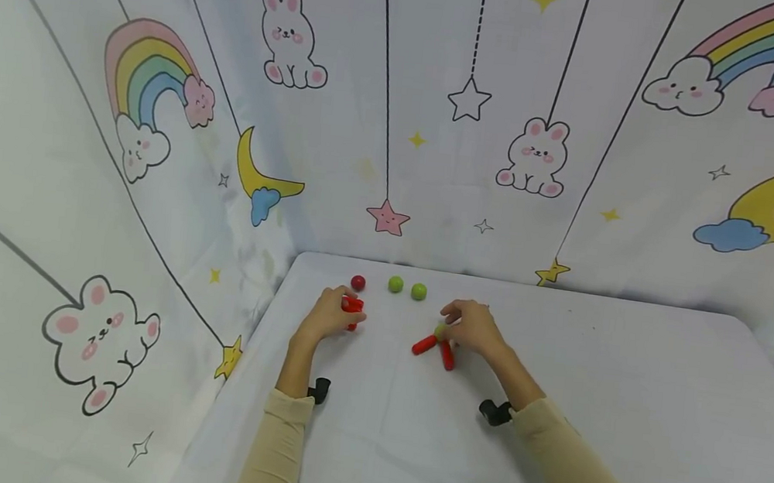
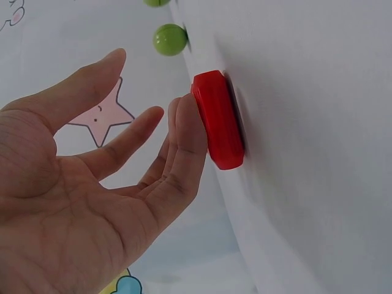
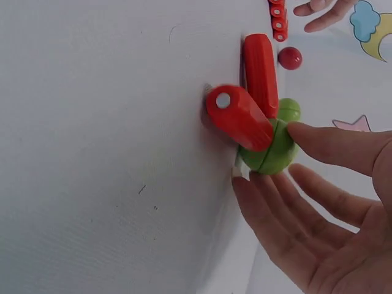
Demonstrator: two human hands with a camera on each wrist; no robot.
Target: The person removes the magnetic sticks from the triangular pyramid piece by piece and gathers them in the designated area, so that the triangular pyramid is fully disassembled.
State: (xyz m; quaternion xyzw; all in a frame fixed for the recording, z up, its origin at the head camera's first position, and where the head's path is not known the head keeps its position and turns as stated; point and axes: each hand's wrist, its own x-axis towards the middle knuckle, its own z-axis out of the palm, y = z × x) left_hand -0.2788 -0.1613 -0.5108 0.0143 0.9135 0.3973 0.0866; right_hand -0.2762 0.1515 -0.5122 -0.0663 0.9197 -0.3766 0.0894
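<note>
Beneath my left hand (image 1: 331, 314), several short red rods (image 1: 352, 305) lie side by side on the cloth at the left. In the left wrist view the bent fingertips rest against a red rod (image 2: 217, 119), while the thumb stands apart from it. My right hand (image 1: 473, 327) has its thumb and fingertips around a green ball (image 3: 269, 147). Two red rods (image 1: 424, 345) meet this ball and spread from it like a V. One rod (image 3: 239, 116) shows a round silvery end in the right wrist view.
A red ball (image 1: 358, 283) and two green balls (image 1: 395, 284) sit toward the table's back edge, beyond the hands. White cloth covers the table (image 1: 625, 389). Behind it hangs a white curtain (image 1: 341, 136) printed with bunnies, stars and rainbows.
</note>
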